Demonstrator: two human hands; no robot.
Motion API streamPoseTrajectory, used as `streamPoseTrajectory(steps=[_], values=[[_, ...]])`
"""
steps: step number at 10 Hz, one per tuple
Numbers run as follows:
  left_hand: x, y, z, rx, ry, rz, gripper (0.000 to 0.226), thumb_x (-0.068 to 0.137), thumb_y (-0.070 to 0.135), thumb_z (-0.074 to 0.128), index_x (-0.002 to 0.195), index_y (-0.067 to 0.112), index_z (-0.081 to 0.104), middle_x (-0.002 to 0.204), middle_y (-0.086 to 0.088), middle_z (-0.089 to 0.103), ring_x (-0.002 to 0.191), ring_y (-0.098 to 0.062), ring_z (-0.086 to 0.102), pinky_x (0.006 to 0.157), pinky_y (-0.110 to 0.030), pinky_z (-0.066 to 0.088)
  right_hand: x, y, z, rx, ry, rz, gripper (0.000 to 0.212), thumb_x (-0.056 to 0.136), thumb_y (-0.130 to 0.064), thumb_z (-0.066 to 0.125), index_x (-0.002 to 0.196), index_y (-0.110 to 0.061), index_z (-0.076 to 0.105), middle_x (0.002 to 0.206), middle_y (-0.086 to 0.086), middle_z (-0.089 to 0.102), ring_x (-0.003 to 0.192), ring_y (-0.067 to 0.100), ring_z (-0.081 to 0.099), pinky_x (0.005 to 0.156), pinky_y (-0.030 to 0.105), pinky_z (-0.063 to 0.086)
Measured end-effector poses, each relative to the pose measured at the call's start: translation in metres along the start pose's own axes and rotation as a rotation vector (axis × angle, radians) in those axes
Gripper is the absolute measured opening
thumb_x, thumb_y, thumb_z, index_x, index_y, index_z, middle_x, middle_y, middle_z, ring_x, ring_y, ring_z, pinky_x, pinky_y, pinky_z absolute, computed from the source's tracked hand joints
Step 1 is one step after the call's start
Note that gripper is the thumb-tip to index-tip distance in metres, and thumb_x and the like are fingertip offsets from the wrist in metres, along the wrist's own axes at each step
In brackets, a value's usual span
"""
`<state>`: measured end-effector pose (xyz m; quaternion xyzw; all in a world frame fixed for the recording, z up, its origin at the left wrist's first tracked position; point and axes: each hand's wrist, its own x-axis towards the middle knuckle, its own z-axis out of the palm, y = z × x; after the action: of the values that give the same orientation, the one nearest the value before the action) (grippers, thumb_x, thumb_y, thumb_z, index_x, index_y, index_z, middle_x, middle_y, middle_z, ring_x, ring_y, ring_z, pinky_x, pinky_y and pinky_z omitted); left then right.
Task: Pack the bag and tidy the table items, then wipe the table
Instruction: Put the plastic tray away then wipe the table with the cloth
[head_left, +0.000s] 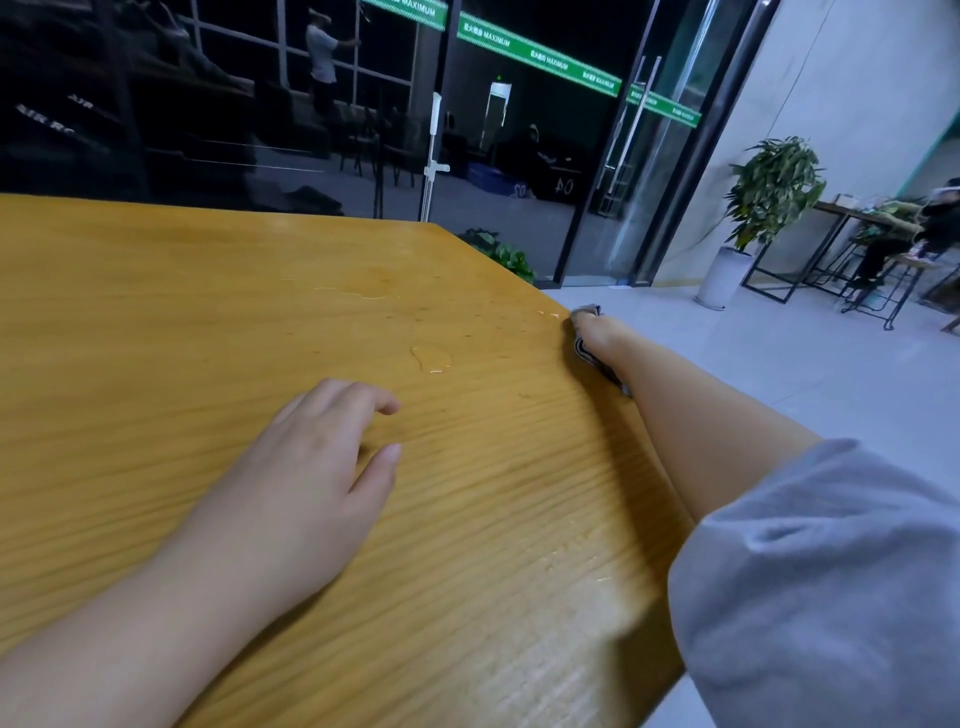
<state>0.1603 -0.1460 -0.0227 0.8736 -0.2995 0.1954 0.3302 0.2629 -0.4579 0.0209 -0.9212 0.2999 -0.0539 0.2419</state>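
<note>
Two hands engaged. Left hand (311, 467) laid on table (156, 322), fingers loosely spread, holding nothing. Beyond those fingertips: puddle (432, 358) and scattered droplets, unwiped. Further right, right hand (589, 332) reached to table edge, fingers curled round grey cloth (587, 312). No bag or items in view; packing judged done, wiping barely begun. Nothing obstructing the stroke. Potted plant (769, 192) well apart.

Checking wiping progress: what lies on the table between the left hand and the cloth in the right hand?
In the head view, a water puddle and small droplets sit on the wooden table between the left hand and the cloth.
</note>
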Motion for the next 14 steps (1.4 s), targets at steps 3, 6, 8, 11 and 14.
streamPoseTrajectory(steps=[3,6,8,11,14], values=[[0.001,0.001,-0.001,-0.009,-0.002,-0.017,0.032,0.088,0.038,0.043,0.119,0.033,0.045,0.113,0.021,0.04,0.105,0.001,0.039,0.083,-0.013,0.024,0.032,-0.017,0.014,0.075,-0.026,-0.027,0.039,0.101,-0.031,0.025,0.064,-0.022,0.029,0.069,-0.002,0.032,0.077,0.022,0.038,0.076,0.028,0.028],[0.0,0.001,-0.001,-0.022,-0.014,-0.019,0.032,0.09,0.041,0.041,0.121,0.036,0.041,0.114,0.027,0.035,0.107,0.007,0.033,0.085,-0.011,0.023,0.027,-0.011,0.016,0.0,-0.114,-0.131,0.06,0.099,-0.049,0.021,0.106,-0.004,0.06,0.11,0.02,0.058,0.111,0.035,0.05,0.094,0.039,0.033],[0.001,0.0,-0.001,-0.013,-0.014,-0.003,0.033,0.09,0.039,0.042,0.122,0.034,0.043,0.114,0.025,0.036,0.109,0.004,0.034,0.085,-0.012,0.022,0.022,-0.005,0.013,-0.066,-0.159,-0.221,0.051,0.099,-0.052,0.023,0.123,-0.014,0.047,0.117,0.009,0.049,0.121,0.026,0.043,0.09,0.032,0.028],[0.001,0.002,-0.002,-0.002,-0.016,0.0,0.032,0.091,0.036,0.045,0.123,0.033,0.042,0.116,0.022,0.036,0.116,-0.001,0.037,0.09,-0.013,0.024,-0.012,0.006,0.014,-0.165,-0.189,-0.31,0.052,0.096,-0.059,0.022,0.138,-0.035,0.039,0.139,0.003,0.045,0.132,0.026,0.037,0.097,0.033,0.027],[-0.002,0.007,-0.006,0.02,-0.029,0.012,0.031,0.092,0.036,0.045,0.123,0.033,0.042,0.119,0.021,0.037,0.119,-0.005,0.037,0.096,-0.018,0.028,-0.076,0.01,0.012,-0.131,-0.278,-0.501,0.05,0.098,-0.052,0.028,0.146,-0.04,0.024,0.157,-0.009,0.016,0.145,0.012,0.013,0.114,0.033,0.013]])
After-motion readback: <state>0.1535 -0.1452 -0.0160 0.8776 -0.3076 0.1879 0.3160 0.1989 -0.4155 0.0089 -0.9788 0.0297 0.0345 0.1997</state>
